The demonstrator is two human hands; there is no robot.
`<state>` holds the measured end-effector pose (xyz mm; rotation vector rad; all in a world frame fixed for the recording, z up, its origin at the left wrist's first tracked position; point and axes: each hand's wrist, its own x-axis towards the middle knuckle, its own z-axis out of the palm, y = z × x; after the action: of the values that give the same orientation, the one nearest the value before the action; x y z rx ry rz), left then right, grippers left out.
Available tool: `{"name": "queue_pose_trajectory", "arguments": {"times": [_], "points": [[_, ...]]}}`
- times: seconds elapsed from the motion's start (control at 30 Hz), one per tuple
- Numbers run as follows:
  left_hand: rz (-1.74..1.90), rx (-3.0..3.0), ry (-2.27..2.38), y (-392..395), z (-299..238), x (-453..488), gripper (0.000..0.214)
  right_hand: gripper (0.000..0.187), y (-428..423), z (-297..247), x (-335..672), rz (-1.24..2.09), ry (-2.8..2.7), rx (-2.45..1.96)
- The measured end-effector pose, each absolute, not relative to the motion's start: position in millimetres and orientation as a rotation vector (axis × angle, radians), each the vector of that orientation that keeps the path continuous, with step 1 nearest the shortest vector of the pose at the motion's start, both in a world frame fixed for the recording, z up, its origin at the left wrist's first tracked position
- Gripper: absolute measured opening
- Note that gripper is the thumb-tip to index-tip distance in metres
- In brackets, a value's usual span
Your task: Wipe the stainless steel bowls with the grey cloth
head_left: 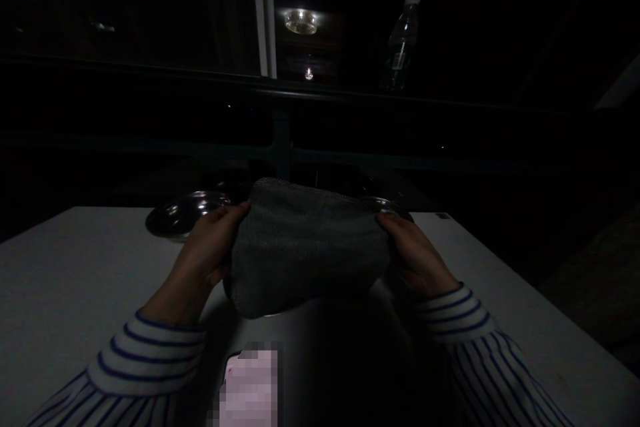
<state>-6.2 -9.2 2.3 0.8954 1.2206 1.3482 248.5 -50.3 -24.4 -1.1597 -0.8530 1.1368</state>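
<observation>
A dark grey cloth [310, 247] with a stitched edge is stretched between my two hands above the table. My left hand [213, 243] is closed on its left side, thumb on the near face. On the right side, my right hand [413, 250] pinches the cloth the same way. The cloth hides most of the fingers behind it. A shiny metal bowl [173, 217] stands just beyond my left hand. Past my right hand, the rim of another metal bowl [385, 203] shows, mostly covered by the cloth and the hand.
The white table [90, 267] spans the view. A blurred pink phone-like object [253, 383] lies near its front edge. Beyond the table, a clear plastic bottle [403, 43] with a white cap stands by a dark window. The scene is dim.
</observation>
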Motion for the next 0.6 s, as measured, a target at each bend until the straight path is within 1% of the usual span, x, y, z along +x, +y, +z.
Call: {"name": "queue_pose_trajectory", "arguments": {"times": [0.07,0.1,0.17,0.2,0.23,0.27,0.3,0.4,0.47,0.53,0.6], "points": [[1.391,0.877,1.202,-7.4,1.5,-6.4,0.009,0.026,-52.8,-22.3,246.8,1.16,-0.842,-1.122],[1.42,0.866,1.189,-6.4,1.4,-6.6,0.008,0.032,-54.7,-20.8,245.8,1.172,-0.842,-1.083],[1.47,0.837,1.162,-4.9,2.0,-7.6,0.005,0.053,-58.7,-17.9,244.4,1.179,-0.86,-1.019],[1.483,0.828,1.147,-4.5,2.6,-8.4,0.008,0.063,-60.2,-16.6,244.3,1.16,-0.885,-1.021],[1.483,0.831,1.129,-4.3,3.3,-9.4,0.012,0.068,-61.4,-15.4,244.8,1.123,-0.929,-1.049],[1.465,0.85,1.108,-4.4,4.0,-10.7,0.018,0.068,-62.0,-14.3,245.9,1.067,-0.991,-1.098],[1.435,0.888,1.082,-4.6,4.5,-12.2,0.023,0.064,-62.2,-13.2,247.6,0.993,-1.065,-1.162],[1.303,1.065,1.03,-5.5,4.5,-16.7,0.035,0.042,-61.0,-10.3,255.7,0.722,-1.285,-1.347],[1.256,1.181,1.048,-5.9,3.8,-18.5,0.038,0.032,-59.9,-9.0,262.9,0.579,-1.39,-1.453],[1.264,1.287,1.116,-6.0,3.1,-18.8,0.038,0.029,-59.8,-7.7,270.2,0.476,-1.456,-1.525],[1.278,1.381,1.207,-6.1,3.1,-18.2,0.037,0.028,-61.7,-5.9,275.9,0.446,-1.479,-1.543]]}}
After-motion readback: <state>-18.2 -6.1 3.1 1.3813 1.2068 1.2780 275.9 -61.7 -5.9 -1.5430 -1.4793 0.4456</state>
